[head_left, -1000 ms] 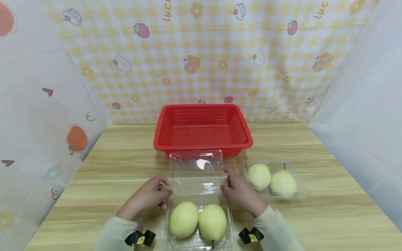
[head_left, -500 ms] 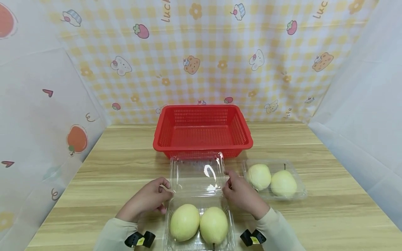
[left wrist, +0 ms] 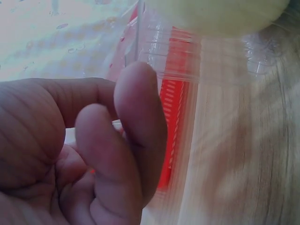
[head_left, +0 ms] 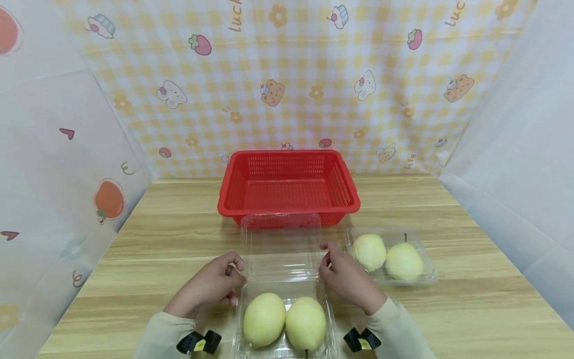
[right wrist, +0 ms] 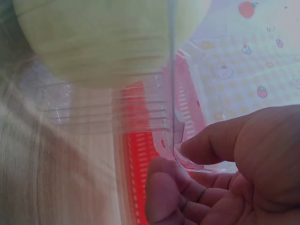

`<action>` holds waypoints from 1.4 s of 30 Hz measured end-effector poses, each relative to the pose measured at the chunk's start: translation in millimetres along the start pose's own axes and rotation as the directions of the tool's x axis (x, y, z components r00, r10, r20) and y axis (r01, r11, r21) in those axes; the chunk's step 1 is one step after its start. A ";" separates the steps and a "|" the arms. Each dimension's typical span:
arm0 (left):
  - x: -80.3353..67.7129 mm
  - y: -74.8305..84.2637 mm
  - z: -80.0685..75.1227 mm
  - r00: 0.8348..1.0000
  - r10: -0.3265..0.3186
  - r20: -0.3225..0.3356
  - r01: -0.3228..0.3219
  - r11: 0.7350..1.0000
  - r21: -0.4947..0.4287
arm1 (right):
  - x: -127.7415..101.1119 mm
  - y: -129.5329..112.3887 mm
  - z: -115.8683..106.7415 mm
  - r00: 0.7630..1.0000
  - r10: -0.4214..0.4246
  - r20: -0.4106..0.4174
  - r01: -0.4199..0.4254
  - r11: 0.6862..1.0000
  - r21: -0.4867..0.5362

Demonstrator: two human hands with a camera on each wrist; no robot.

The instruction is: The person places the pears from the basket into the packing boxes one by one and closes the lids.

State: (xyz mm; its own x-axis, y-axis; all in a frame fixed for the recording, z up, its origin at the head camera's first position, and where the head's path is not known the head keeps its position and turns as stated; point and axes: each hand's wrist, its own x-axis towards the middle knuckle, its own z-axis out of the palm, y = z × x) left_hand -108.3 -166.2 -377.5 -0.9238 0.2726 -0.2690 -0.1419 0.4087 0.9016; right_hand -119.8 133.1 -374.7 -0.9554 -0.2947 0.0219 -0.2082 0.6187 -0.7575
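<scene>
Clear plastic is what both my hands are on: an open box (head_left: 284, 319) sits right at the near edge of the wooden table (head_left: 471, 309), and its hinged lid (head_left: 281, 247) stands swung back toward the red basket (head_left: 288, 185). My left hand (head_left: 211, 284) pinches the lid's left edge, fingers (left wrist: 136, 140) curled round the thin rim; my right hand (head_left: 345, 276) does the same on the right edge, thumb and fingertips (right wrist: 206, 145) nipping the plastic. Holding both sides at once keeps the flimsy lid from springing shut or twisting, I judge.

Two pale yellow-green pears (head_left: 284, 321) lie side by side in the box's base, touching each other, just below my hands. With the lid held back they are uncovered and easy to reach.

To the right, near but apart, a second clear box (head_left: 428, 271) holds two more pears (head_left: 386, 255); I cannot tell from here whether its lid is latched.

The basket stands just behind the raised lid, in line with the open box, so it is a short reach from the fruit. A checked cloth with cartoon prints (head_left: 314, 75) hangs behind.
</scene>
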 end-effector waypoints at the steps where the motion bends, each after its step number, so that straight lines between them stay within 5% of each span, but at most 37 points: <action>1: 0.2 0.3 -0.1 1.000 0.003 -0.002 -0.003 1.000 0.000 | 0.2 -0.2 -0.3 1.000 0.000 -0.001 0.000 1.000 -0.001; 21: 4.0 4.8 1.4 0.995 0.057 -0.079 -0.052 0.997 0.062 | 2.7 3.5 -1.8 0.998 -0.052 -0.024 0.052 0.999 -0.002; 42: 8.2 8.6 -4.5 0.982 0.013 -0.189 -0.002 0.998 0.058 | 10.5 8.5 1.2 0.993 -0.091 -0.080 0.087 0.995 -0.049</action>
State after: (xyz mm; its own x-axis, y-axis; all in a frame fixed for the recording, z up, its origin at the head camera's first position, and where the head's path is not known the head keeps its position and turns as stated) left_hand -118.7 -164.4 -370.4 -0.9761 0.1085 -0.1884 -0.1192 0.4579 0.8810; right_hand -131.3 134.3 -381.7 -0.9463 -0.2900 0.1427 -0.3003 0.6255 -0.7201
